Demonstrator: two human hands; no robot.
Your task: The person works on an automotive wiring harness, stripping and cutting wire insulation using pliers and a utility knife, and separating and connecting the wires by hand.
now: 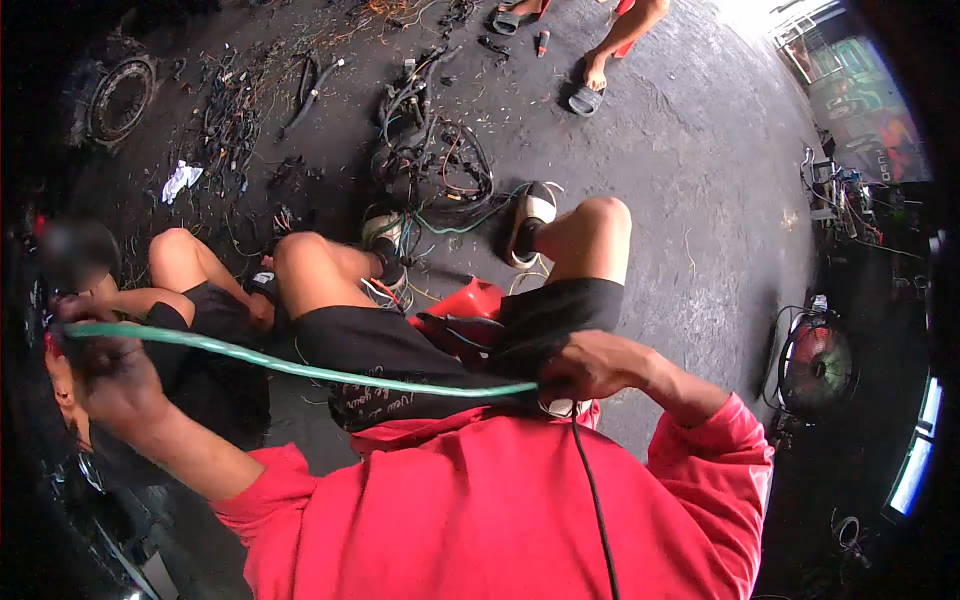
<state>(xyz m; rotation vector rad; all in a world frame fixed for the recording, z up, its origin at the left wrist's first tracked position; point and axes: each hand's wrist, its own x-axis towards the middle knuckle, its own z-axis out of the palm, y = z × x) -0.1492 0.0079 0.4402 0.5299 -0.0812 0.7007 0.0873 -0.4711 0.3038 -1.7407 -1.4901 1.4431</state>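
A green cable with a pale sheen (330,373) stretches across my lap between my two hands. My left hand (115,375), out at the far left, is closed around one end; its fingers are dark and partly blurred. By my right thigh, my right hand (598,366) is closed on the other end, its fingertips partly hidden. A thin black cord (590,470) runs from beneath my right hand down over my red shirt. Between my legs lies a red object (472,300), partly covered by my shorts.
A tangled wiring harness (425,150) lies on the dark floor beyond my feet. More wire scraps (230,120) and a white cloth (181,182) are at left. One person sits close on my left; another person's sandalled foot (588,98) is ahead. A fan (818,362) stands at right.
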